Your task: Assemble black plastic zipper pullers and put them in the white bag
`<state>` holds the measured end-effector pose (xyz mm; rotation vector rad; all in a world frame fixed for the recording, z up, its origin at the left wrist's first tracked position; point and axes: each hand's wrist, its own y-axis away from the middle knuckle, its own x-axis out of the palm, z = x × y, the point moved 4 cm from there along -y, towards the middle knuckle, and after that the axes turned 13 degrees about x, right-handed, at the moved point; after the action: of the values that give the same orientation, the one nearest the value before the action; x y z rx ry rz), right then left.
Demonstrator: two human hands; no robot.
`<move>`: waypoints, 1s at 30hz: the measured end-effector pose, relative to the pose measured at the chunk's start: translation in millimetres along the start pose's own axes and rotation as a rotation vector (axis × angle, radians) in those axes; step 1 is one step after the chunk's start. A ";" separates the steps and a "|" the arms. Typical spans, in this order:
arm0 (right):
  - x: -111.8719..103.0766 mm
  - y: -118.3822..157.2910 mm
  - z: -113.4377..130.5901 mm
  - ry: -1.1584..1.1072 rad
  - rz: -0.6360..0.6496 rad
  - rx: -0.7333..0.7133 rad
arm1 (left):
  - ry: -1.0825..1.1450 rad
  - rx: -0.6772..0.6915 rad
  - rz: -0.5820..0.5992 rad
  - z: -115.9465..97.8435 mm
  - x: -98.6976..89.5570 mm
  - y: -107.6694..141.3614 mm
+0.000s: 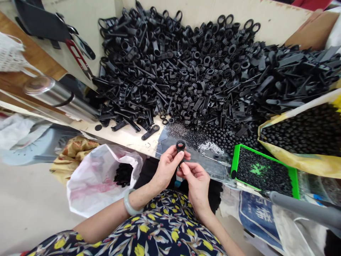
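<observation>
Between my hands, in front of my body, is a black plastic handle part with a ring-shaped end. My left hand is closed round its shank just below the ring. Lower down, the fingers of my right hand pinch together at the bottom end of the same part; whether they also hold something small is hidden. Past my hands, small silver pins lie on a plastic sheet, beside a thin screwdriver and loose black balls.
A huge heap of black plastic parts covers the bench. To the right stand a green tray of tiny black pieces and a yellow-edged sack of black balls. A steel flask leans at left above a white bag.
</observation>
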<state>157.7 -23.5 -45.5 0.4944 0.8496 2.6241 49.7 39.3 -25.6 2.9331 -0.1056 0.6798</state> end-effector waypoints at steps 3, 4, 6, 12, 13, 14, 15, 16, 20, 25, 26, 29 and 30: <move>-0.3 0.5 2.3 0.004 -0.013 -0.012 | 0.009 -0.019 -0.028 3.2 -1.4 1.4; 0.1 0.4 2.2 0.006 -0.012 -0.011 | 0.016 -0.022 -0.037 4.6 -1.9 2.1; 1.2 -0.1 1.2 0.012 -0.010 -0.012 | 0.026 -0.017 -0.056 7.5 -3.0 3.6; -0.1 0.6 4.9 0.145 0.015 -0.037 | 0.031 -0.005 -0.082 12.7 -6.0 5.6; -1.9 1.2 7.8 0.205 0.011 -0.058 | 0.026 -0.009 -0.073 12.4 -6.5 5.0; -4.1 1.8 11.2 0.271 -0.003 -0.086 | 0.018 -0.010 -0.063 11.7 -6.9 4.2; -6.6 2.2 15.1 0.329 -0.026 -0.122 | 0.012 -0.010 -0.051 10.6 -7.3 3.3; -8.8 2.1 19.3 0.370 -0.050 -0.161 | 0.007 -0.008 -0.038 9.5 -7.7 2.4; -11.4 -6.5 32.7 0.302 -0.048 -0.209 | 0.001 -0.019 0.027 7.5 -6.8 1.5; -3.7 -26.5 40.5 0.276 0.207 -0.086 | -0.152 -0.098 0.275 7.3 -1.3 5.4; -4.1 -29.2 41.9 0.296 0.243 -0.079 | -0.202 -0.104 0.331 5.5 -1.5 5.6; -8.9 -34.7 44.3 0.345 0.288 -0.094 | -0.313 -0.101 0.489 -1.9 -5.4 4.5; -10.4 -35.9 43.6 0.354 0.296 -0.095 | -0.324 -0.094 0.535 -4.2 -7.1 4.0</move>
<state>192.7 21.1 -36.5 0.1364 0.7975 3.0679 41.1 36.2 -24.5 2.8990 -0.9478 0.2280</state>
